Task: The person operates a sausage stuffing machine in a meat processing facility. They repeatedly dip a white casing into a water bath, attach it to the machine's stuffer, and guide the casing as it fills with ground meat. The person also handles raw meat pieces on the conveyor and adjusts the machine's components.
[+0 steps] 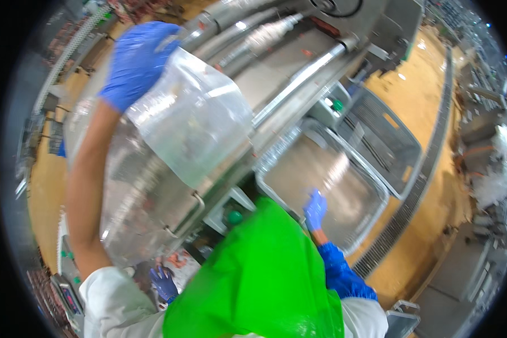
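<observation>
My left hand [138, 65], in a blue glove, is raised at the upper left, its fingers closed on the top edge of a clear plastic bag [200, 115]. The bag hangs flat and looks empty, over a stainless steel machine [298, 73] with metal bars. Lower and to the right, my right hand [315, 209], also blue-gloved, reaches out below a blue sleeve. Its fingers look stretched out over a wide tub [374, 219] with a shiny bottom, holding nothing that I can see. Whether it touches the tub is unclear.
Another person's gloved hand [163, 283] lies near reddish pieces [177, 261] at the lower left. A grey plastic crate [408, 143] stands beyond the tub. My green apron [253, 276] fills the lower middle. A drain grate [417, 197] crosses the yellow floor.
</observation>
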Demonstrator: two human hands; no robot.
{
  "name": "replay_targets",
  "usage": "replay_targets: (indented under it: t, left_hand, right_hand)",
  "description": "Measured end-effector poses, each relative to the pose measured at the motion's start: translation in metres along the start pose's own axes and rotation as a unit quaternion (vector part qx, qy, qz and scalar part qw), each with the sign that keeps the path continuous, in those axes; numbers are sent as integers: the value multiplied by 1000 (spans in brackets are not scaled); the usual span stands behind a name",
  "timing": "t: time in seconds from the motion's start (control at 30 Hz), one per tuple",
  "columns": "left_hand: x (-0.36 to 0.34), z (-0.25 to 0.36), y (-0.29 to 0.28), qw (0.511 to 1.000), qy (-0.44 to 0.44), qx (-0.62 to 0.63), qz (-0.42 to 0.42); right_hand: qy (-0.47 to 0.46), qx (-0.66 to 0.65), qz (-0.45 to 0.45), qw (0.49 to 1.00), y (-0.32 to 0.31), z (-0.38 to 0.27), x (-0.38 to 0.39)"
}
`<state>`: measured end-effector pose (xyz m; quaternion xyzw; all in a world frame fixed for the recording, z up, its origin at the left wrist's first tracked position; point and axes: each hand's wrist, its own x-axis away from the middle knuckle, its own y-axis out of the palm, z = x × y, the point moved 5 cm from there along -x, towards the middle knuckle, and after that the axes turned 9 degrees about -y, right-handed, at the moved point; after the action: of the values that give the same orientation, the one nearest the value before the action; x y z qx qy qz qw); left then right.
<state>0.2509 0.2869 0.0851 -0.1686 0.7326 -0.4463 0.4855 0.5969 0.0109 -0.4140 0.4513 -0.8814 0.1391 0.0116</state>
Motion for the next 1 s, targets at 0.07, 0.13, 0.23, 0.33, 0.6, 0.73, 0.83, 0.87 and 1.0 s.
replay_targets:
  t: [0.07, 0.13, 0.23, 0.33, 0.6, 0.73, 0.83, 0.87, 1.0]
  left_hand:
    - [-44, 6, 37, 998, -20, -55, -20]
    - [-80, 11, 72, 992, -54, -109, -28]
    - [-113, 25, 115, 990, -68, -118, -48]
    - [-139, 35, 148, 977, -126, -98, -141]
    - [-69, -14, 101, 975, 127, -45, -179]
    - [-12, -23, 69, 969, 51, 39, -239]
    - [29, -18, 21, 951, -43, 102, -290]
    - [47, -17, 5, 950, -44, 108, -290]
    - [142, -27, -42, 905, -169, 192, -340]
  right_hand:
    - [15, 60, 51, 997, -6, 46, 6]
    - [118, -38, 110, 986, 9, 63, -5]
    - [74, -42, 41, 996, 9, 52, -14]
    - [82, 107, -151, 979, -6, 48, -45]
    - [-103, 326, -73, 937, -65, -166, -151]
    - [-262, 175, -59, 947, -18, -273, -210]
    - [-400, 74, -89, 909, 36, -342, -228]
    - [-419, 58, -108, 900, 55, -360, -228]
    - [-447, 32, -211, 869, 133, -390, -210]
